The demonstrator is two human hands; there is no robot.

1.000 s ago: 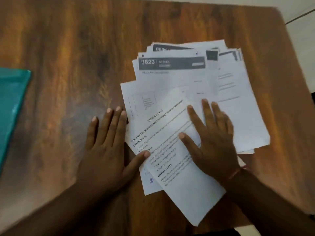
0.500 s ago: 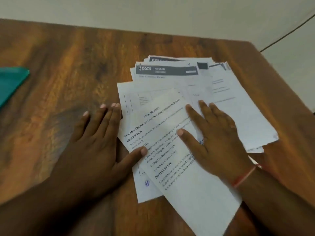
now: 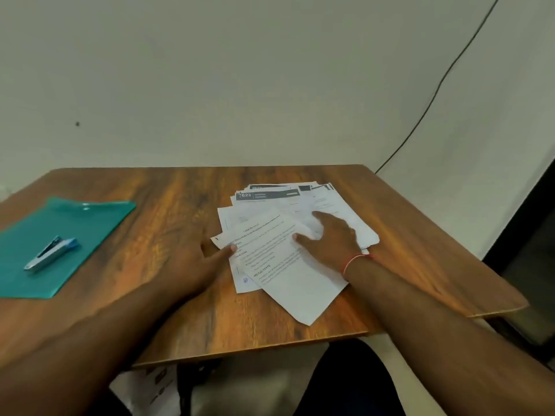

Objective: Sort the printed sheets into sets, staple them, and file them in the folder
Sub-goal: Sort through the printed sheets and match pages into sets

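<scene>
A loose pile of printed sheets [image 3: 339, 214] lies fanned out on the wooden table [image 3: 168, 187], right of centre. The top sheet [image 3: 288, 283] is turned at an angle and carries lines of text. My right hand [image 3: 327, 238] lies flat on the pile with its fingers spread. My left hand [image 3: 192, 262] rests flat on the table beside the pile, its thumb touching the left edge of the top sheet. A teal folder [image 3: 75, 229] lies at the table's left. A silver and blue stapler [image 3: 51, 253] sits on it.
The table's near edge runs just below the pile. Its right edge slants away on the right. A pale wall stands behind, with a black cable [image 3: 444, 76] running down it. Some printed paper [image 3: 150, 388] lies on the floor under the table.
The view has tilted up and pulled back, so the wall, the folder and the stapler now show. Both hands stay on the pile and beside it, much as before.
</scene>
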